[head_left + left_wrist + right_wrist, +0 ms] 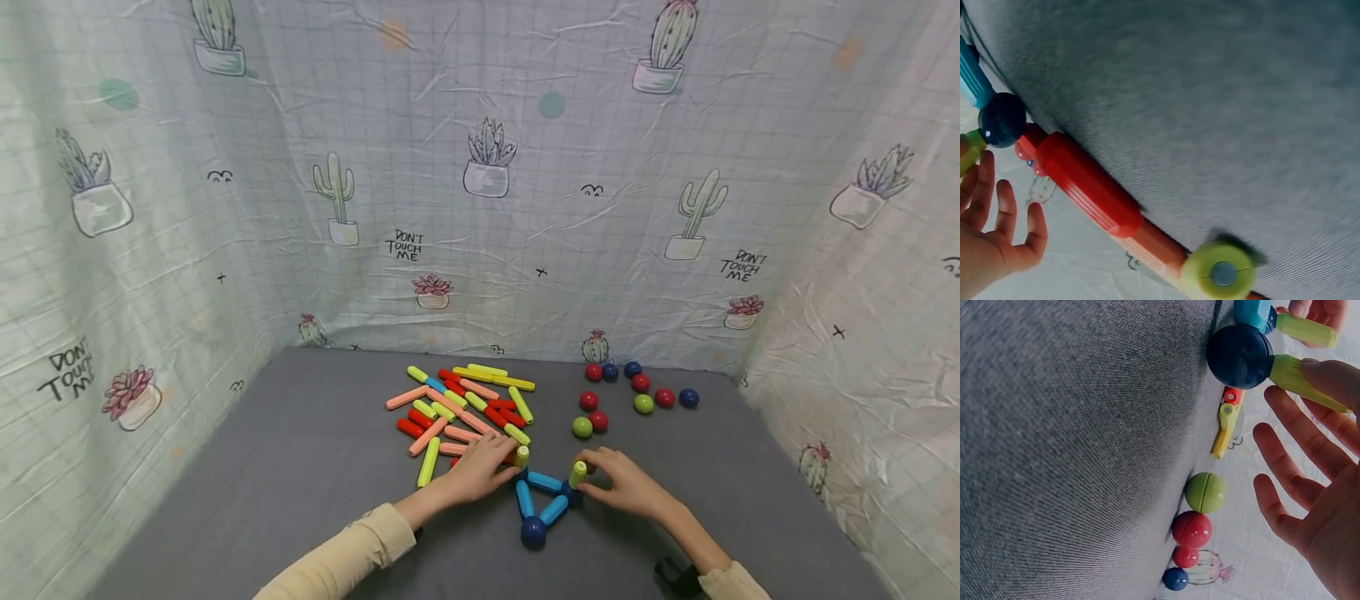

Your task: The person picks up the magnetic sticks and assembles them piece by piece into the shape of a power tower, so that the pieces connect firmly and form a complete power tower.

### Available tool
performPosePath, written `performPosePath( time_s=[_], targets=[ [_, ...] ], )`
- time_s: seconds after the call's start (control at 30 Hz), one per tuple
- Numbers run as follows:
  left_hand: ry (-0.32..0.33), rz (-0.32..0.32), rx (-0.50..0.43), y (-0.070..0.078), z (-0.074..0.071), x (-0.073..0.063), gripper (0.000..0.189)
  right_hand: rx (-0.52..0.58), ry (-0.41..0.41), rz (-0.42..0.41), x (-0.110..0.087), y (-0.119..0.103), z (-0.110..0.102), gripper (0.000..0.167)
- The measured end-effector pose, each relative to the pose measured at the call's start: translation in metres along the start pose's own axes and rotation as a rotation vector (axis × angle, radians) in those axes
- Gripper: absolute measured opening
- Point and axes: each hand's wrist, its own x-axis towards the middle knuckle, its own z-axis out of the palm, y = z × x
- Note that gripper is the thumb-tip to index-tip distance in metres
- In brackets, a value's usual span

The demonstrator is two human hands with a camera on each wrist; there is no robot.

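Between both hands (480,468) (619,481), blue triangle (553,510)

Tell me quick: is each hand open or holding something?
Left hand: closed, pinching a yellow-green rod.
Right hand: closed, pinching another yellow-green rod.

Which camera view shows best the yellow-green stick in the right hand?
The right wrist view: the yellow-green stick is large there, partly covered by the right hand. The head view shows it small; the left wrist view does not show it.
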Motion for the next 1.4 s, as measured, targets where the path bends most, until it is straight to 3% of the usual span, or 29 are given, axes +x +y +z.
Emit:
performPosePath(
  time_s=[0.2, 0.37, 0.47, 0.57, 0.67, 0.8, 0.9, 1.13, 1.3, 1.4],
  targets=[
    [-0.043, 0.001, 0.005, -0.001, -0.005, 0.008, 0.020, 0.005, -0.007, 0.007, -0.001, 0.000, 0.000, 0.020],
    [-0.193, -0.013, -0.086, -0.015, -0.021, 0.021, 0.021, 0.005, -0.019, 0.016, -0.001, 0.000, -0.001, 0.023],
    [-0.193, -0.013, -0.032, -0.025, -0.026, 0.032, 0.025, 0.008, -0.016, 0.026, -0.001, 0.000, -0.001, 0.024],
    [-0.160, 0.010, 0.106, -0.033, -0.023, 0.041, 0.023, 0.027, -0.008, 0.013, -0.001, 0.001, 0.001, 0.026],
    [-0.214, 0.046, 0.180, -0.036, -0.020, 0.042, 0.021, 0.049, -0.014, 0.005, -0.002, 0.003, 0.004, 0.029],
    [-0.293, 0.093, 0.199, -0.037, -0.014, 0.038, 0.025, 0.046, -0.025, 0.033, -0.003, 0.004, 0.005, 0.027],
    [-0.283, 0.099, 0.231, -0.038, -0.010, 0.035, 0.027, 0.039, -0.029, 0.050, -0.004, 0.004, 0.005, 0.024],
    [-0.205, -0.001, 0.352, -0.044, -0.006, 0.039, 0.028, 0.055, -0.057, 0.067, -0.003, 0.002, 0.003, 0.022],
    [-0.214, 0.072, 0.307, -0.044, -0.001, 0.052, 0.032, 0.053, -0.060, 0.069, -0.002, 0.001, 0.002, 0.023],
    [-0.224, 0.092, 0.329, -0.044, 0.005, 0.059, 0.032, 0.046, -0.055, 0.063, -0.001, 0.001, 0.001, 0.024]
  ],
)
